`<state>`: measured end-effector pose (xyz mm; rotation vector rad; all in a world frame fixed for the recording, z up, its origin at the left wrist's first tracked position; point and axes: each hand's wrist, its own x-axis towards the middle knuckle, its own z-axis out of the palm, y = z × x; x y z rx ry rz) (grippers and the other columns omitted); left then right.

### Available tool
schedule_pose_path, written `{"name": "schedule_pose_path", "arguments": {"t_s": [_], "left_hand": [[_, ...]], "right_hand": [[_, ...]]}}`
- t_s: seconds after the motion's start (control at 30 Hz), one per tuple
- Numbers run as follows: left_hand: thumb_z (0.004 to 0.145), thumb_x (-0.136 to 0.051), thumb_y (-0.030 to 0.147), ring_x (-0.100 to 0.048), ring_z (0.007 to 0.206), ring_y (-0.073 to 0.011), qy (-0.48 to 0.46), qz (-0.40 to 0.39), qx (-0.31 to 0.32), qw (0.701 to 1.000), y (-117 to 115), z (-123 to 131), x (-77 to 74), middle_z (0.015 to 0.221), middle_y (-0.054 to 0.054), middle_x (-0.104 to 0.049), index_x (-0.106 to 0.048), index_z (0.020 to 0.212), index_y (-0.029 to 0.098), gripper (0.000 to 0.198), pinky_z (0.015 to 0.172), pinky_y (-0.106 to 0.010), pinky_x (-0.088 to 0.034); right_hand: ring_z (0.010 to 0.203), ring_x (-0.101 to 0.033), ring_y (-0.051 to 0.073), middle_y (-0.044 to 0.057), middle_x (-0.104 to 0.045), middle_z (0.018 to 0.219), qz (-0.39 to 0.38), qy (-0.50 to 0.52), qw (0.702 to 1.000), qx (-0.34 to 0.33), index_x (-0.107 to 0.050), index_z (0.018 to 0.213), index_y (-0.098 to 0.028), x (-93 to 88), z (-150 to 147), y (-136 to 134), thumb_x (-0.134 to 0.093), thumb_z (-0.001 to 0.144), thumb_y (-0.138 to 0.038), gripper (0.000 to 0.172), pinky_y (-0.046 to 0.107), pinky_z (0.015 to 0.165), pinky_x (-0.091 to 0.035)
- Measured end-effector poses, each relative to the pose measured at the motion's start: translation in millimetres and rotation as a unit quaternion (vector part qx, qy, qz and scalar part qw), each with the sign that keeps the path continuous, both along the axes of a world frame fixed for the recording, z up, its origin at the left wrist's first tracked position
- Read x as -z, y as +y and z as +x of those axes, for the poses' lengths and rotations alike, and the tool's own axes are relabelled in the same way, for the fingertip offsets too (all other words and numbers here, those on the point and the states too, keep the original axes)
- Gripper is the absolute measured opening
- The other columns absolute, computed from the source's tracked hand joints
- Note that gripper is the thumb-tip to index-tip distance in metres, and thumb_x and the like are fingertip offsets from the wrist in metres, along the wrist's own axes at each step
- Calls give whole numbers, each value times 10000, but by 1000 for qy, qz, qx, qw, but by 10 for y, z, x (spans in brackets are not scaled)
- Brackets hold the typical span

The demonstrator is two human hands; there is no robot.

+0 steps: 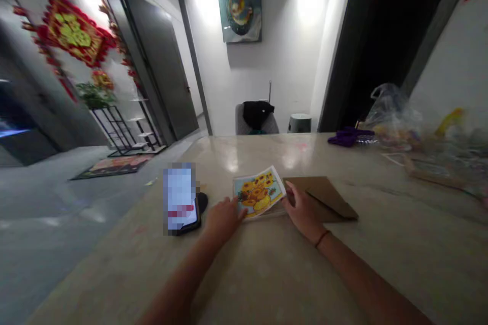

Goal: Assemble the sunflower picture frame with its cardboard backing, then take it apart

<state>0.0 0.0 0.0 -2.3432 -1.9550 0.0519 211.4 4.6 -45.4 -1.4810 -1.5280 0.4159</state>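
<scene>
Yellow-flowered picture (260, 194) is lying beside the brown packet (318, 185), apparently mid-handling; right hand (303, 212) is pinching its edge, left hand (224, 218) touching its other side, fingers slightly spread.

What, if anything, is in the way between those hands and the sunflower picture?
Nothing visible: the left hand is at the lower left of the sunflower picture, the right hand at its right edge. The phone is off to the left.

Single head-worn view, forward and down across the table (274, 274)
</scene>
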Motion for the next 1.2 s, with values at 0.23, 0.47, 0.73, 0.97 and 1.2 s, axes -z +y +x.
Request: {"name": "schedule_pose_path", "arguments": {"t_s": [0.23,0.47,0.73,0.97,1.2], "left_hand": [[817,-334,455,-587,865,-247,-10,-3,0,1000,8,-9,3,964,-118,-600,-489,1135,167,457,670,-325,-446],[793,-391,459,-567,906,-232,-67,35,-44,996,22,-7,-24,993,-107,-587,-498,1144,172,466,720,-305,-425],[738,-436,511,-589,773,-187,-384,0,-67,921,176,-120,-47,811,-58,-655,-649,863,151,437,673,-247,-398],[605,-564,487,-505,559,-108,-605,-74,-76,789,143,-62,-105,618,12,-622,-662,765,149,387,512,-198,-335],[581,-592,464,-456,505,-87,-633,-41,-83,769,57,39,-147,532,26,-567,-668,687,136,353,468,-189,-283]], "right_hand": [[802,-622,218,85,-682,841,-55,150,986,-57,-648,846,-157,11,22,76,-424,762,-437,368,321,709,-479],[725,-641,220,95,-688,777,-53,198,976,-74,-649,759,-140,42,53,112,-576,657,-359,253,325,665,-495],[722,-633,194,73,-688,779,-33,330,941,-66,-630,801,-143,-26,77,101,-630,612,-416,332,322,692,-486],[766,-608,207,88,-666,839,38,221,975,-8,-610,899,-142,-96,68,35,-523,724,-424,343,361,715,-467],[907,-515,210,69,-608,976,244,-250,937,-22,-572,1033,-204,-239,-101,-185,-528,768,-318,292,369,813,-398]]}}
